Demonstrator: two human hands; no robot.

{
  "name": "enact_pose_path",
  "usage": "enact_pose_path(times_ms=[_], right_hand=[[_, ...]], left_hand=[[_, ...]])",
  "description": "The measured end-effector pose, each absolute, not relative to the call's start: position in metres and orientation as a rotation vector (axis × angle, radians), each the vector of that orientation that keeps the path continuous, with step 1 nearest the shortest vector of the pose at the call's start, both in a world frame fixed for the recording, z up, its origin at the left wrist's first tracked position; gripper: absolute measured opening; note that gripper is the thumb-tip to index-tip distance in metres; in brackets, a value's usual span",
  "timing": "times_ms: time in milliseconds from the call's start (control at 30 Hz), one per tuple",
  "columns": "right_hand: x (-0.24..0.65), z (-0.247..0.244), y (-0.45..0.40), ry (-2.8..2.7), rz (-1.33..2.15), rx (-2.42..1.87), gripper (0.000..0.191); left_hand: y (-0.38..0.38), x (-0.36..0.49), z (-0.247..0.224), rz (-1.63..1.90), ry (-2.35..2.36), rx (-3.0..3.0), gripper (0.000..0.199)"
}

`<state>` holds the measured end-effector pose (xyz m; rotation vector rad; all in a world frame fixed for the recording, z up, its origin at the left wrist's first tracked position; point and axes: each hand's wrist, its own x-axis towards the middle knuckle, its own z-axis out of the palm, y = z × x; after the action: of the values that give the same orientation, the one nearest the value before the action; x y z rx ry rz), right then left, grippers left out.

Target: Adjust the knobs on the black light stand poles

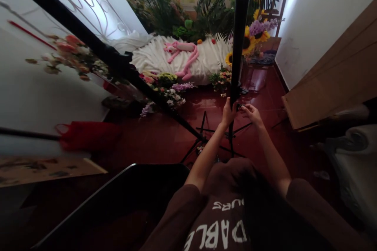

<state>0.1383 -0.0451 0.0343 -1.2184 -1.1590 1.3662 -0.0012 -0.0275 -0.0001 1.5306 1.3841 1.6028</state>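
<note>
A black light stand [237, 47] rises upright in front of me, its tripod legs spread on the floor. Wrapped around its pole is my left hand [228, 113], thumb pointing up. Close by on the right, my right hand [251, 114] pinches a small black knob [239, 106] at the side of the pole. A second black stand [138, 82] slants across the view from the upper left down toward the same spot on the floor.
Beyond the stands, a pink plush toy [184, 49] lies on white draped cloth [206, 60] among flowers and palm leaves. A black container [132, 168] is at lower left, a red bag [88, 135] beyond it. Brown boards [332, 70] lean at right.
</note>
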Motion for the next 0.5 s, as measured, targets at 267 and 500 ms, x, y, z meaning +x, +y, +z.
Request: enact_pose_path(times_ms=[267, 500], right_hand=[[0.152, 0.037, -0.037, -1.441, 1.126, -1.09, 0.033], [0.143, 0.033, -0.036, -1.505, 0.728, -1.15, 0.026]], left_hand=[[-0.027, 0.0, -0.001, 1.613, 1.408, 1.514, 0.047], [-0.026, 0.0, -0.004, 1.628, 1.418, 1.546, 0.048]])
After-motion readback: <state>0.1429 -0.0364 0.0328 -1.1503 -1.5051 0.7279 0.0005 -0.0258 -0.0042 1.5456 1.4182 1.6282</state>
